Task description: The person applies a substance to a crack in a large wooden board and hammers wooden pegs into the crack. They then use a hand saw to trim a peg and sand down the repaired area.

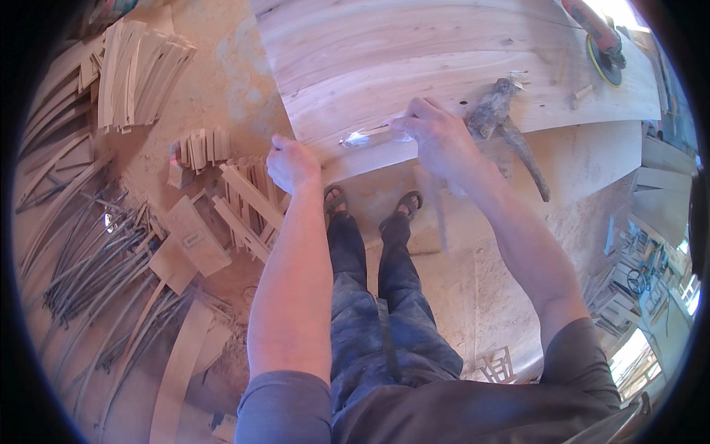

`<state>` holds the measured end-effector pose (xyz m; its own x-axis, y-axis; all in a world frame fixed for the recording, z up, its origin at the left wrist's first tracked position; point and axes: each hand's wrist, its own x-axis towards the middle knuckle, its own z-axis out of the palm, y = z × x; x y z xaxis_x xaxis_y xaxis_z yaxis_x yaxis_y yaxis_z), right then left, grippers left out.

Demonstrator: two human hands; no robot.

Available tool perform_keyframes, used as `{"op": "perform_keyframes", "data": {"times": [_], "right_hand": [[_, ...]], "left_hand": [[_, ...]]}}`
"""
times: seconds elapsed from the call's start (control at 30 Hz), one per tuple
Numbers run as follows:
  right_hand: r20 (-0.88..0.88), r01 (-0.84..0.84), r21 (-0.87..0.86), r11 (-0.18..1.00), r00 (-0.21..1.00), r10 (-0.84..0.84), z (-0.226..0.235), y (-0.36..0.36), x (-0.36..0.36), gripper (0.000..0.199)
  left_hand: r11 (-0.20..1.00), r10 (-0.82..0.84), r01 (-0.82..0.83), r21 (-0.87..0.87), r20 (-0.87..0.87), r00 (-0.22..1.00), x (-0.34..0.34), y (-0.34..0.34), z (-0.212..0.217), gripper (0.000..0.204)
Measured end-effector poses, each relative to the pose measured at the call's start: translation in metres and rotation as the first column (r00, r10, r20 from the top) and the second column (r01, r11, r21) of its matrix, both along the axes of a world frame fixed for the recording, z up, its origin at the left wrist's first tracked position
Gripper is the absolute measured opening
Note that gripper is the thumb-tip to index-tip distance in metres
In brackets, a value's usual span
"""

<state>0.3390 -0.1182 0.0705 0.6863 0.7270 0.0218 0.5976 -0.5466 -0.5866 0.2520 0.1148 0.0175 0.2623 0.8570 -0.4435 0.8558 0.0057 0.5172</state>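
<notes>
Left grip clamps the wooden panel by its corner, seemingly steadying it; we cannot tell whether our right grip, beside a glinting strip, closes.

The picture's edge at twelve o'clock cuts off the board and, at two, the top of the sander. The left hand hides its own curled fingertips; the right hand covers part of the board's edge. Glare blurs the shiny thing between them. Toward half past three, the clutter is too small to tell.
</notes>
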Motion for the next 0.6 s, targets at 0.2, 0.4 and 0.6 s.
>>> {"op": "perform_keyframes", "data": {"times": [0.2,0.4,0.6], "right_hand": [[0.042,0.085,0.096,0.992,0.995,-0.089,-0.035,0.004,-0.015,0.040],[0.210,0.258,0.094,0.962,0.939,-0.272,-0.004,-0.016,-0.014,0.049],[0.344,0.751,-0.123,0.648,0.645,-0.682,0.005,-0.168,-0.023,0.050]], "left_hand": [[1.000,0.018,-0.018,0.015,0.013,1.000,0.003,-0.007,-0.005,0.061],[0.999,-0.006,0.008,0.044,-0.039,0.999,0.003,-0.003,-0.013,0.060],[0.999,0.053,-0.053,-0.001,0.046,0.998,-0.003,0.003,-0.024,0.059]]}}
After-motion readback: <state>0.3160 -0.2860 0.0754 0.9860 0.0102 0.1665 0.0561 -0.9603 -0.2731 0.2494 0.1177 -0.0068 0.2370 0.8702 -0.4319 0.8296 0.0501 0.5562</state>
